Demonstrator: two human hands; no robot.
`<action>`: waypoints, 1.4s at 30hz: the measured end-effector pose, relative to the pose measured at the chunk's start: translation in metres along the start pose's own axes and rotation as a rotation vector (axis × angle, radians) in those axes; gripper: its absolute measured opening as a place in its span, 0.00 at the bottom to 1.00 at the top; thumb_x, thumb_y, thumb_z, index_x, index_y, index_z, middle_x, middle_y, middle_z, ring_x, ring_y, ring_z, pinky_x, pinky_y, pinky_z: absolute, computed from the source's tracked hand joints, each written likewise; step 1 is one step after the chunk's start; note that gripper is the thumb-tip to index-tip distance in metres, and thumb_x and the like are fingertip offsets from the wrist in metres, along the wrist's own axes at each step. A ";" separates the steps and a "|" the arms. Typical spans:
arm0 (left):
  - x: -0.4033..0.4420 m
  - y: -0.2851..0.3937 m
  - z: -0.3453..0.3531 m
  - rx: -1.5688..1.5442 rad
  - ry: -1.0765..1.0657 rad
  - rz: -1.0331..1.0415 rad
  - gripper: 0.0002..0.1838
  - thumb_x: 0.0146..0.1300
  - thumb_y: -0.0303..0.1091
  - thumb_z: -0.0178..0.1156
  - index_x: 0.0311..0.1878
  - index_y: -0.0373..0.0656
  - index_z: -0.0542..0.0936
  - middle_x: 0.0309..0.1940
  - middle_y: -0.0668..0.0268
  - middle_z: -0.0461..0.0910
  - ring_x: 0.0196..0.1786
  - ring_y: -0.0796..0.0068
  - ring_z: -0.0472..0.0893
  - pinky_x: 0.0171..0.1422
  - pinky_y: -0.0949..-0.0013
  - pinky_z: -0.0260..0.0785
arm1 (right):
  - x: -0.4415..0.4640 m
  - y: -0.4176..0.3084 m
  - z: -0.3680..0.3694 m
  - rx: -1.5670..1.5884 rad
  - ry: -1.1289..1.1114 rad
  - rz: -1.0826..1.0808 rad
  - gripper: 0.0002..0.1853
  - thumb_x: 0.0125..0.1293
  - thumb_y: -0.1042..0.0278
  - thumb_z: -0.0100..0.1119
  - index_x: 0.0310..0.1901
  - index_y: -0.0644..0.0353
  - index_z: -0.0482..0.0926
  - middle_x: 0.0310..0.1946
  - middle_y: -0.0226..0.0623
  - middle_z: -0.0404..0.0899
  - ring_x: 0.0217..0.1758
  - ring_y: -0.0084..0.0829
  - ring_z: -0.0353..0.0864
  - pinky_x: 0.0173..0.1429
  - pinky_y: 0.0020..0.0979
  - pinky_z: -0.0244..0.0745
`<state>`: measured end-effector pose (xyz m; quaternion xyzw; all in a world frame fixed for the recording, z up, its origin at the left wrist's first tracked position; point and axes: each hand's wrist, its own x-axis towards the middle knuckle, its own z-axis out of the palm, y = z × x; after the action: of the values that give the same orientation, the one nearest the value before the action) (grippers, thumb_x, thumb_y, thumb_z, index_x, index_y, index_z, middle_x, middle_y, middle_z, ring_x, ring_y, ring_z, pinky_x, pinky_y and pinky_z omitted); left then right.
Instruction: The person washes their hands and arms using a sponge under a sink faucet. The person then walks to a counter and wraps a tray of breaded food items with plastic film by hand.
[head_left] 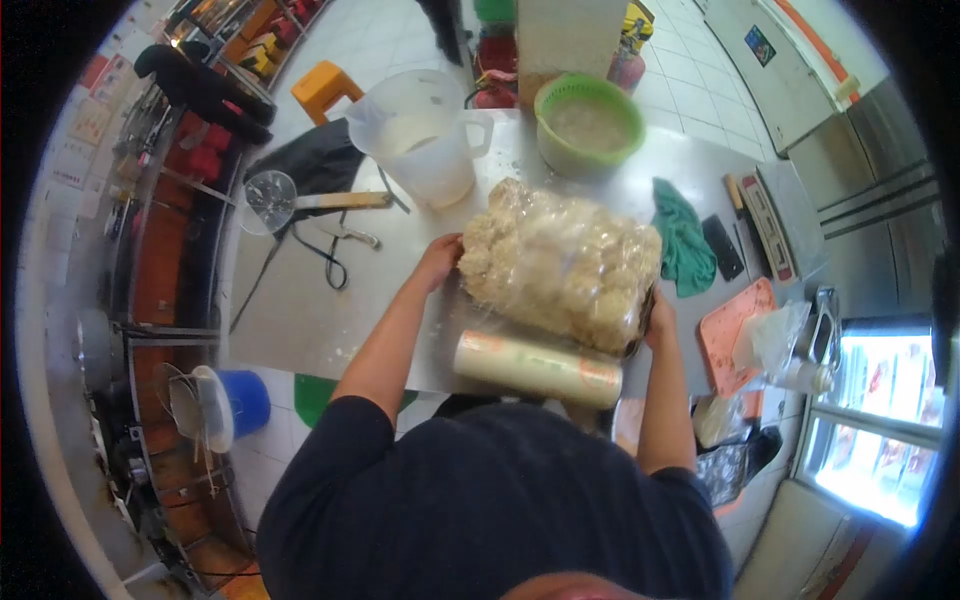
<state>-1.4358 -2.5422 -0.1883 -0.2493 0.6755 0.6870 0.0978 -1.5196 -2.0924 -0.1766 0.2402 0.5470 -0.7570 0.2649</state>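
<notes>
A large bundle of pale, lumpy pieces under clear plastic film (560, 260) lies on the metal table (300, 315). My left hand (440, 262) grips its left end, with the fingertips partly hidden behind it. At the lower right corner, my right hand (660, 318) holds the other end, along a dark edge that shows under the film. Between my forearms, a thick roll of plastic wrap (537, 368) lies at the near edge of the table, just below the bundle.
Beyond the bundle stand a translucent jug (425, 150) and a green basin (590, 125). A strainer (270, 200) and scissors (335, 262) lie left. At right are a green cloth (682, 240), a dark phone (722, 248) and an orange tray (722, 335).
</notes>
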 end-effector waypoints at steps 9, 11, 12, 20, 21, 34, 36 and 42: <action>0.019 0.033 0.015 0.141 -0.249 -0.060 0.24 0.70 0.40 0.57 0.65 0.38 0.74 0.60 0.59 0.78 0.60 0.68 0.77 0.66 0.66 0.67 | 0.014 0.013 -0.002 0.014 -0.011 -0.054 0.30 0.78 0.47 0.34 0.69 0.64 0.64 0.64 0.44 0.71 0.64 0.40 0.73 0.68 0.41 0.68; 0.024 0.029 0.013 0.125 -0.271 -0.082 0.24 0.70 0.39 0.58 0.65 0.38 0.74 0.60 0.59 0.78 0.60 0.68 0.77 0.66 0.66 0.67 | 0.020 0.017 -0.008 0.002 -0.012 -0.053 0.32 0.78 0.45 0.34 0.70 0.63 0.62 0.65 0.44 0.69 0.65 0.41 0.70 0.69 0.43 0.66; 0.025 0.027 0.012 0.105 -0.281 -0.108 0.24 0.69 0.38 0.58 0.65 0.39 0.74 0.60 0.59 0.78 0.60 0.68 0.77 0.66 0.66 0.67 | 0.043 0.034 -0.028 -0.072 0.006 -0.076 0.31 0.78 0.46 0.34 0.68 0.64 0.64 0.64 0.44 0.71 0.64 0.40 0.72 0.68 0.41 0.68; -0.014 0.016 0.007 -0.014 -0.175 0.018 0.21 0.64 0.30 0.65 0.60 0.38 0.78 0.55 0.60 0.81 0.55 0.69 0.80 0.60 0.64 0.73 | 0.045 0.050 -0.047 -0.681 0.028 -0.382 0.26 0.78 0.54 0.37 0.60 0.68 0.75 0.54 0.44 0.80 0.55 0.36 0.79 0.59 0.38 0.72; -0.025 0.023 0.007 -0.079 -0.189 0.023 0.21 0.63 0.29 0.65 0.60 0.38 0.77 0.55 0.60 0.81 0.54 0.70 0.80 0.59 0.65 0.74 | 0.036 0.050 -0.047 -0.678 0.037 -0.359 0.26 0.78 0.54 0.37 0.60 0.68 0.75 0.54 0.44 0.80 0.55 0.36 0.79 0.59 0.38 0.72; -0.120 0.219 -0.014 -0.200 -0.085 0.472 0.19 0.68 0.32 0.57 0.60 0.36 0.75 0.52 0.58 0.81 0.50 0.69 0.83 0.55 0.67 0.76 | -0.066 -0.186 0.041 -0.764 -0.081 -0.899 0.18 0.73 0.61 0.44 0.54 0.63 0.77 0.47 0.51 0.80 0.52 0.47 0.79 0.55 0.44 0.71; -0.128 0.267 -0.031 0.252 0.031 0.799 0.19 0.67 0.31 0.58 0.59 0.35 0.75 0.51 0.58 0.81 0.48 0.68 0.83 0.54 0.67 0.77 | -0.111 -0.233 0.068 -0.445 -0.283 -0.802 0.18 0.72 0.63 0.50 0.55 0.66 0.78 0.48 0.49 0.81 0.51 0.42 0.80 0.55 0.41 0.75; -0.199 0.321 -0.047 0.037 0.031 0.791 0.19 0.67 0.31 0.58 0.59 0.35 0.76 0.49 0.58 0.82 0.46 0.68 0.83 0.52 0.67 0.77 | -0.176 -0.254 0.079 -0.258 -0.393 -0.674 0.18 0.71 0.64 0.51 0.55 0.67 0.78 0.50 0.48 0.81 0.52 0.41 0.80 0.57 0.40 0.75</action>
<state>-1.4066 -2.5702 0.1897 0.0215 0.7332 0.6554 -0.1799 -1.5632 -2.0775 0.1391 -0.1367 0.6245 -0.7580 0.1293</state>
